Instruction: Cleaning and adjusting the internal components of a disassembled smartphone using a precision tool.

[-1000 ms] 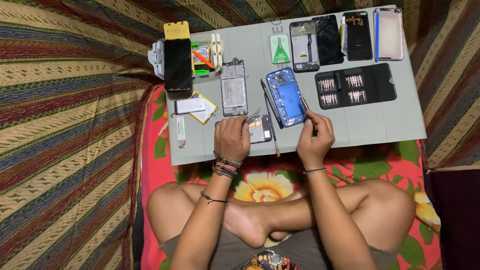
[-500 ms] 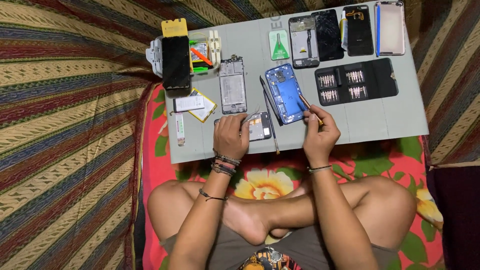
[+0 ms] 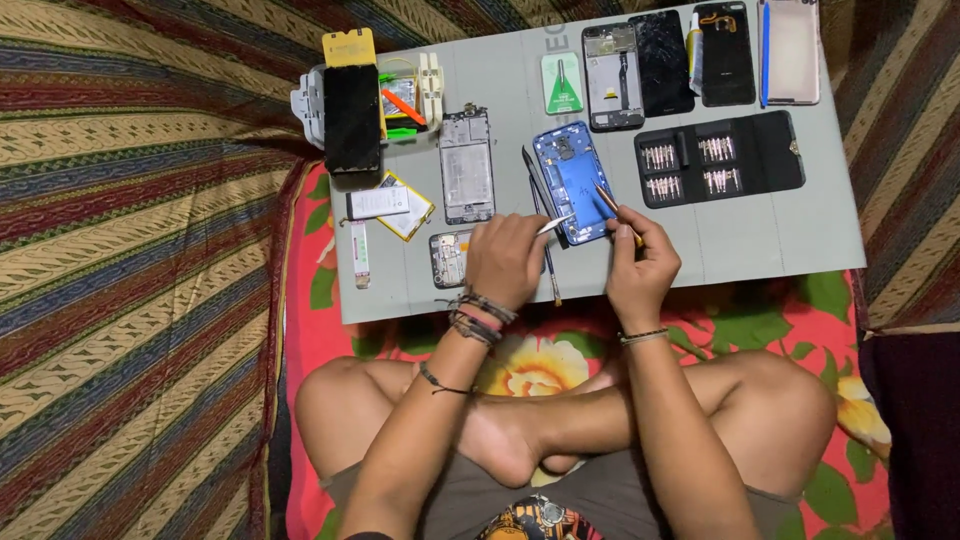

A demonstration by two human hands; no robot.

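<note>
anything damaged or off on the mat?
The black screen panel in the top row looks cracked, with pale fracture lines across its glass. The blue phone frame lies slightly tilted between both hands. Otherwise parts sit in orderly rows.

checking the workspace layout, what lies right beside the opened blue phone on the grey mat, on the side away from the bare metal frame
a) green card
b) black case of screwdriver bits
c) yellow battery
b: the black case of screwdriver bits lies open just beside the blue phone, which the right hand probes with a thin tool.

light: dim, warm, even | glare: faint on grey mat (image 3: 720, 240) | shadows: soft | focus: sharp, edges slightly soft
</note>
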